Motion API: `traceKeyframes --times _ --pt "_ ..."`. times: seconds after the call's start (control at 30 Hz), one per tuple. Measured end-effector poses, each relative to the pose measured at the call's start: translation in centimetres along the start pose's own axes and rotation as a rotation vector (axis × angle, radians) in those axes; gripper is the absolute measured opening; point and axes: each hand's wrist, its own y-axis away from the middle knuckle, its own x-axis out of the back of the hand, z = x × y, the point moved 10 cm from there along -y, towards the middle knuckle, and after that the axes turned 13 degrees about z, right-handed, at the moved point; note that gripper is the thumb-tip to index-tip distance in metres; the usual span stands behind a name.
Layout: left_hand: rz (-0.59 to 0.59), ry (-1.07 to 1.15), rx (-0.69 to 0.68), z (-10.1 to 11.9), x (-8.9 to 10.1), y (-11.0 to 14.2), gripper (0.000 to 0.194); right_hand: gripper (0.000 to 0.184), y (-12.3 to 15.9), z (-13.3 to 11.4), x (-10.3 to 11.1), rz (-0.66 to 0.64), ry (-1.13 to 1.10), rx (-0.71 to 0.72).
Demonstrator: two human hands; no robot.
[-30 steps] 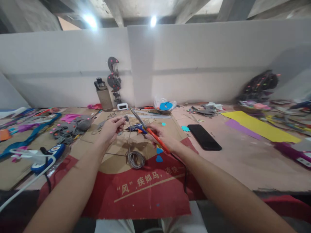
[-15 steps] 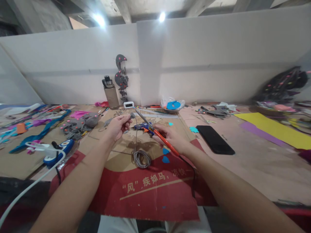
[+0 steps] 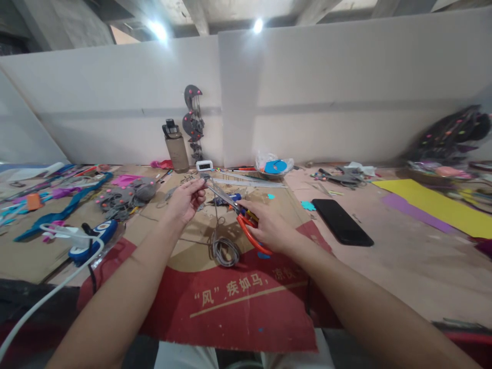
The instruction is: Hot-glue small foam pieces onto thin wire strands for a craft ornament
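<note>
My left hand [image 3: 187,200] pinches a small grey piece [image 3: 206,177], too small to make out fully, with a grey cord hanging from it. The cord runs down to a loose coil [image 3: 225,251] on the cardboard. In my right hand [image 3: 265,223] is a pair of scissors [image 3: 246,225] with orange-red handles. Their blades reach up and left, the tips at the grey piece beside my left fingertips. Behind the scissors lies a blue glue gun [image 3: 230,199], partly hidden. A blue paper shape [image 3: 263,255] shows below the handles.
A black phone [image 3: 342,222] lies to the right, near yellow sheets [image 3: 438,202]. At the back stand a bottle [image 3: 177,148], a small white digital clock [image 3: 204,166] and a bowl [image 3: 274,174]. Grey felt pieces [image 3: 128,197] and a blue-and-white power strip [image 3: 94,241] lie left.
My right hand has turned the scissors so both handle loops show, and their tips have come to the grey piece. My left hand has shifted slightly left.
</note>
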Motion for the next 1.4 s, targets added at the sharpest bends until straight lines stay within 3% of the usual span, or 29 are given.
traceKeyframes --times 0.67,0.87,1.17,1.4 --pt "-0.091 -0.015 -0.141 0.3 -1.6 0.9 0.023 0.054 -0.1 0.2 0.4 0.050 0.197 0.010" --pt "-0.083 -0.020 -0.175 0.8 -1.6 0.9 0.020 0.054 -0.2 0.0 0.8 0.111 0.365 0.032" --pt "-0.015 -0.091 -0.375 2.2 -1.3 1.4 0.015 0.056 0.1 -0.4 0.6 0.107 0.383 0.006" --pt "-0.022 -0.044 -0.358 2.1 -1.4 1.2 0.014 0.051 0.0 -0.7 0.7 0.150 0.427 0.036"
